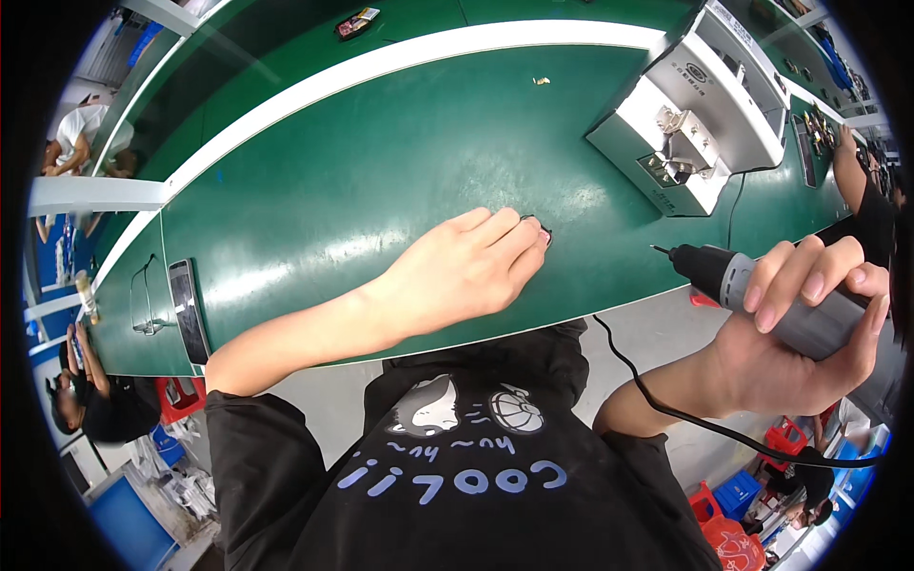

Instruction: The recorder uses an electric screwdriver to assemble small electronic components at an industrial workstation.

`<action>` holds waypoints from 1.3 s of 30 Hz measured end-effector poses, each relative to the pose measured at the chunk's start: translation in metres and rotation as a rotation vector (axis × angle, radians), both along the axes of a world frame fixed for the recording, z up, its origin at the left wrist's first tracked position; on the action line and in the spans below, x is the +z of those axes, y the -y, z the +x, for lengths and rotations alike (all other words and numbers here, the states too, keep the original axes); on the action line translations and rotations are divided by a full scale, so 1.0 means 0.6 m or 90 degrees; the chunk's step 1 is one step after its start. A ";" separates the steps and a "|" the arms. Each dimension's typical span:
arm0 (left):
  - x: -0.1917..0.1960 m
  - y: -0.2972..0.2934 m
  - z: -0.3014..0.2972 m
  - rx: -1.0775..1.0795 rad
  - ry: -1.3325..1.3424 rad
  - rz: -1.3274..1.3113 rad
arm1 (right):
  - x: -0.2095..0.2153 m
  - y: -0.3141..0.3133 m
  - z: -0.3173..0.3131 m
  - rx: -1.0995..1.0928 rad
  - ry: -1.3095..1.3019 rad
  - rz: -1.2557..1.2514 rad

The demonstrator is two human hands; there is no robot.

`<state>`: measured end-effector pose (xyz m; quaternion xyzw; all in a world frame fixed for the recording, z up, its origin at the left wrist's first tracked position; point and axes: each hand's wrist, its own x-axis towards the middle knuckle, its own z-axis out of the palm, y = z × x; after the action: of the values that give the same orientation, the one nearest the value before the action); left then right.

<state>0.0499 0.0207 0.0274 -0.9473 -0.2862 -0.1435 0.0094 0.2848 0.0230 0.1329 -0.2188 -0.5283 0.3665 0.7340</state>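
Note:
My right hand [809,328] is wrapped round a grey and black electric screwdriver [709,272], held above the table's near edge at the right. Its thin bit points left, toward the table. A black cord runs from near my right forearm across to the right rim. On the green tabletop [333,171], my left hand [471,262] rests closed, fingers bent down over a small dark piece [545,234]. Only an edge of that piece shows past the fingertips, so its kind is hidden. Tool bit and left hand are apart.
A white and grey metal box machine [666,143] with a silver mechanism stands back right. At the left lie a smartphone [188,309] and glasses [145,324]. A small scrap [541,82] lies toward the far white edge strip. Other people sit at both sides.

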 end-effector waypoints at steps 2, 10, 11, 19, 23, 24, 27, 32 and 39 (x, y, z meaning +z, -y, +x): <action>-0.007 0.001 0.006 -0.002 0.033 0.024 | -0.004 -0.004 -0.002 0.031 0.002 0.002; -0.045 0.007 0.020 0.014 0.121 0.195 | -0.022 -0.005 -0.043 0.042 -0.015 -0.035; -0.046 0.010 0.019 0.016 0.120 0.218 | -0.026 -0.006 -0.044 0.046 -0.004 -0.034; -0.058 0.020 0.016 0.012 0.139 0.225 | -0.039 -0.012 -0.059 0.079 -0.007 -0.063; -0.059 0.019 0.016 0.007 0.146 0.242 | -0.047 -0.013 -0.060 0.099 -0.004 -0.063; -0.058 0.019 0.016 0.006 0.147 0.240 | -0.048 -0.013 -0.060 0.098 -0.003 -0.065; -0.058 0.017 0.020 0.001 0.147 0.231 | -0.051 -0.014 -0.060 0.103 -0.006 -0.062; -0.056 0.019 0.017 0.019 0.132 0.211 | -0.076 -0.018 -0.061 0.170 -0.035 -0.064; -0.058 0.017 0.023 0.020 0.168 0.192 | -0.103 -0.011 -0.071 0.104 -0.063 -0.122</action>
<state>0.0635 0.0105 -0.0076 -0.9037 -0.2750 -0.3072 0.1155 0.2423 0.0299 0.0709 -0.2255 -0.4704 0.4841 0.7025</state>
